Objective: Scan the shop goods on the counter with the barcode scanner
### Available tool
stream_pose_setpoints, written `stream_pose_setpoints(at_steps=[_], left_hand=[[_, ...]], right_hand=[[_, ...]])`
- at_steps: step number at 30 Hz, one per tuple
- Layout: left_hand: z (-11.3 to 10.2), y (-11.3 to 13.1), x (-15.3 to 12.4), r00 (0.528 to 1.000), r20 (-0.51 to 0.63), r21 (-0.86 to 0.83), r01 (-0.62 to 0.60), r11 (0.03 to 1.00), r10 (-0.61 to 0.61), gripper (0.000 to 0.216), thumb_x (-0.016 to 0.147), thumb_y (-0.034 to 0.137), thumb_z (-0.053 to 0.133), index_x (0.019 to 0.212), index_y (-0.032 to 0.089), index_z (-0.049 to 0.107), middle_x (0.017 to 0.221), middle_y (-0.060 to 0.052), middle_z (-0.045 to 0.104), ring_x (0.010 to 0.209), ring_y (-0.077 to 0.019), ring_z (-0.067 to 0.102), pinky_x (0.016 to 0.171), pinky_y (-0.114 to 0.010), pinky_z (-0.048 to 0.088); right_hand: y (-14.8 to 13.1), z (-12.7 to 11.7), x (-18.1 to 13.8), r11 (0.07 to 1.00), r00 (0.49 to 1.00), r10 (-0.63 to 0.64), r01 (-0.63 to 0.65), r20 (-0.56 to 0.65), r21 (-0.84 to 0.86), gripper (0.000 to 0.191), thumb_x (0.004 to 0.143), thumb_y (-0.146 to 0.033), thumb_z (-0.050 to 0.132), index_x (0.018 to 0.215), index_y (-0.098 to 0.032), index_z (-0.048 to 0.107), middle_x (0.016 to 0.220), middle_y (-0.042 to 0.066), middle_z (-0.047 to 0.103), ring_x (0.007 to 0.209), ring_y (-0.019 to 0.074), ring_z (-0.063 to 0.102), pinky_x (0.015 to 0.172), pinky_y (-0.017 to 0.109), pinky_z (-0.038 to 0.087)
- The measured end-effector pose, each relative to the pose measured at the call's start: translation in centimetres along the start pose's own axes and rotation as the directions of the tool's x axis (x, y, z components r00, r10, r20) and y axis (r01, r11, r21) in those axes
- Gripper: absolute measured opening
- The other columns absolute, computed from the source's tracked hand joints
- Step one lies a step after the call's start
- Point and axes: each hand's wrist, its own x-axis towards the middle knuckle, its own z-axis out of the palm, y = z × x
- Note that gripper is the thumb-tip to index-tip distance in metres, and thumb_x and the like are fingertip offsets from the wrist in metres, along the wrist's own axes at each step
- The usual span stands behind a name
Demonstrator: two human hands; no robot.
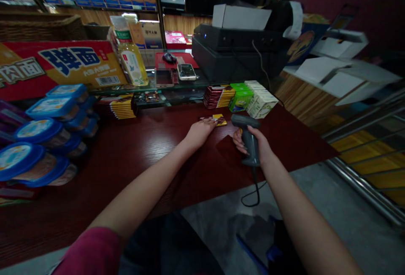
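Red tabletop [126, 152]: two hands [200, 133] [264, 145], one scanner [251, 142] gripped, one packet [220, 119] touched

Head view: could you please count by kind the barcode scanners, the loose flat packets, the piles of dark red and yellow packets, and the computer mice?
Barcode scanner, in the right hand: 1
Loose packet, under the left hand: 1
Packet piles: 2
Computer mouse: 1
Total: 5

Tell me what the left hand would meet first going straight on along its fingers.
The left hand touches the yellow-and-brown packet; beyond it, the green boxes look likely next, though the scanner sits near that line and depth is unclear.
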Motion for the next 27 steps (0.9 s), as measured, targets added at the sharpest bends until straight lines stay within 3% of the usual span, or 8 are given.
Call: stream_pose_setpoints(at_steps=[3, 7, 13, 17, 22, 25, 27], left_hand=[[0.7, 0.3, 3.4, 0.998, -0.042, -0.013, 0.038, 0.999, -0.038, 0.041, 0.103, 0.011, 0.041, 0.139, 0.018, 0.059, 0.146, -0.01, 0.06, 0.14, -0.0201, 0.053, 0.114, -0.034, 0.047], [1.3, 0.2, 5.7, 0.997, -0.057, -0.079, 0.039, 0.996, -0.044, 0.038, 0.103, 0.016, 0.044, 0.136, 0.023, 0.062, 0.146, -0.008, 0.061, 0.139, -0.0192, 0.055, 0.112, -0.032, 0.049], [2.1, -0.3, 6.6, 0.996, -0.082, -0.12, 0.015, 0.993, -0.025, 0.036, 0.104, 0.02, 0.044, 0.133, 0.02, 0.065, 0.146, -0.011, 0.06, 0.136, -0.0225, 0.057, 0.111, -0.035, 0.05], [2.4, -0.4, 6.4, 0.995, -0.103, -0.134, 0.0, 0.991, -0.014, 0.041, 0.103, 0.016, 0.043, 0.141, 0.017, 0.058, 0.149, -0.011, 0.058, 0.14, -0.0201, 0.053, 0.115, -0.032, 0.046], [1.5, -0.7, 2.7, 0.971, -0.222, -0.068, -0.11, 0.992, 0.092, 0.042, 0.102, 0.014, 0.043, 0.143, 0.013, 0.056, 0.15, -0.011, 0.057, 0.144, -0.0184, 0.049, 0.123, -0.034, 0.037], [0.3, -2.7, -2.6, 0.958, -0.235, -0.027, -0.173, 0.984, 0.162, 0.041, 0.1, 0.015, 0.046, 0.139, 0.014, 0.059, 0.147, -0.009, 0.059, 0.144, -0.0191, 0.049, 0.123, -0.037, 0.038], [-0.9, -5.1, -6.8, 0.957, -0.259, -0.008, -0.136, 0.991, 0.129, 0.043, 0.098, 0.014, 0.047, 0.14, 0.016, 0.058, 0.149, -0.009, 0.058, 0.145, -0.0193, 0.048, 0.124, -0.039, 0.038]], right_hand=[[0.3, 0.1, 0.5, 1.0, 1.0, 0.017, -0.017, 0.021, 0.001, 0.042, 0.08, -0.056, 0.07, 0.072, -0.016, 0.065, 0.063, 0.001, 0.046, 0.049, 0.0105, 0.037, 0.035, 0.018, 0.031], [0.5, 0.0, 0.9, 0.999, 0.999, 0.023, -0.024, 0.021, 0.035, 0.041, 0.081, -0.056, 0.07, 0.072, -0.016, 0.065, 0.062, 0.0, 0.046, 0.05, 0.0106, 0.037, 0.035, 0.018, 0.031], [0.5, -0.4, 1.2, 0.997, 0.996, 0.074, -0.075, 0.041, 0.033, 0.042, 0.084, -0.056, 0.067, 0.074, -0.016, 0.065, 0.064, 0.001, 0.047, 0.05, 0.0109, 0.039, 0.035, 0.018, 0.033], [0.5, -0.3, 1.1, 0.998, 0.998, 0.047, -0.048, 0.032, 0.036, 0.042, 0.083, -0.056, 0.068, 0.075, -0.015, 0.066, 0.064, 0.001, 0.047, 0.051, 0.0106, 0.038, 0.035, 0.017, 0.033], [0.5, 0.1, 0.5, 1.0, 1.0, -0.016, 0.015, 0.022, 0.02, 0.04, 0.082, -0.055, 0.07, 0.074, -0.015, 0.065, 0.063, 0.0, 0.044, 0.051, 0.0109, 0.036, 0.035, 0.017, 0.034], [0.5, 0.8, 0.3, 1.0, 0.999, -0.01, 0.009, 0.054, 0.014, 0.041, 0.081, -0.056, 0.07, 0.073, -0.016, 0.064, 0.065, 0.001, 0.044, 0.053, 0.0112, 0.034, 0.033, 0.016, 0.032], [0.8, 1.5, 0.4, 1.0, 0.997, 0.006, -0.008, 0.071, 0.027, 0.04, 0.08, -0.055, 0.071, 0.074, -0.016, 0.064, 0.068, 0.001, 0.045, 0.054, 0.0112, 0.034, 0.033, 0.016, 0.031]])
